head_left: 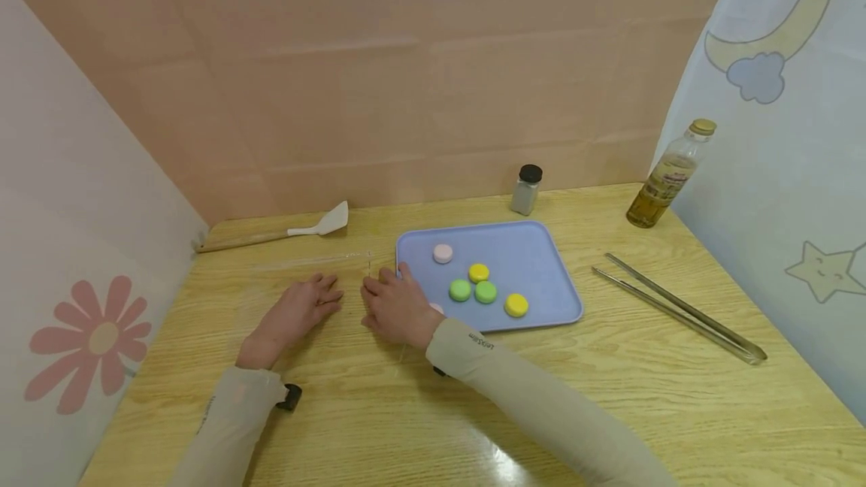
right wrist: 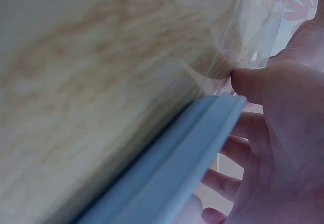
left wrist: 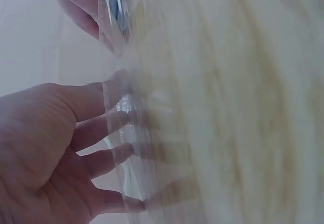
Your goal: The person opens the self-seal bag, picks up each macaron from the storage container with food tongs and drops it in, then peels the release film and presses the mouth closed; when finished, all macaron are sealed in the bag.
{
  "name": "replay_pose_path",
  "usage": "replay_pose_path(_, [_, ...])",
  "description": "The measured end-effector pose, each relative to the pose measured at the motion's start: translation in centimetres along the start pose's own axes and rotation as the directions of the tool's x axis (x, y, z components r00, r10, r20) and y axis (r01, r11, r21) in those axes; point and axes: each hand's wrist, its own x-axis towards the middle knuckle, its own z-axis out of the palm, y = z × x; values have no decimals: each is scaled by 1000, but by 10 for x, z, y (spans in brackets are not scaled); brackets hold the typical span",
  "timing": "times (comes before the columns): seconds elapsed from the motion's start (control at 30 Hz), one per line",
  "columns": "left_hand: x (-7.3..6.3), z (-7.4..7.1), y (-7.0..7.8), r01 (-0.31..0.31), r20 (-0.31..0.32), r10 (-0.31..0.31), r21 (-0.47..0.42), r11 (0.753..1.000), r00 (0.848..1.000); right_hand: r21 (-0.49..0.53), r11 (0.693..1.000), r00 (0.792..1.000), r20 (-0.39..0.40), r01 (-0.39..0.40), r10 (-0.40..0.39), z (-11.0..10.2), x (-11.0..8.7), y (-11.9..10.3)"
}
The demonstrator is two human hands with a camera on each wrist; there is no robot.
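Note:
A thin sheet of clear plastic film (head_left: 304, 260) lies on the table left of a blue tray (head_left: 541, 269). My left hand (head_left: 294, 320) rests on the film with its fingers spread; in the left wrist view the fingertips touch the clear film (left wrist: 114, 64). Beside the tray's left rim, my right hand (head_left: 399, 310) touches the film's right part. Its thumb meets the film edge in the right wrist view, while the other fingers reach behind the tray rim (right wrist: 177, 158). On the tray lie pink (head_left: 443, 253), yellow (head_left: 516, 304) and green (head_left: 485, 291) round pieces like macarons; my wrist partly hides another pink one.
Behind the film lies a spatula (head_left: 318, 228) with a wooden handle. A small black-capped jar (head_left: 525, 191) stands behind the tray. Metal tongs (head_left: 676, 308) lie to the right, and a gold-capped glass bottle (head_left: 666, 179) stands at the back right.

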Motion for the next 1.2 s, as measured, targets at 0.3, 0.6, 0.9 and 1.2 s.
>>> replay_pose_path(0.3, [-5, -3, 1, -78, -121, 75, -19, 997, 990, 14, 1000, 1000, -7, 6, -6, -2, -1, 1])
replay_pose_path(0.6, [-5, -3, 4, -42, -236, 32, -40, 998, 971, 16, 1000, 1000, 6, 2, -2, -1, -2, 2])
replay_pose_path(0.9, [-6, -3, 1, 44, -228, -55, -53, 998, 972, 15, 1000, 1000, -3, 1, -1, -1, -2, 2])
replay_pose_path(1.2, [-7, -7, -3, 56, -173, -71, -94, 994, 982, 6, 1000, 1000, 4, 4, -4, 1, -1, 1])
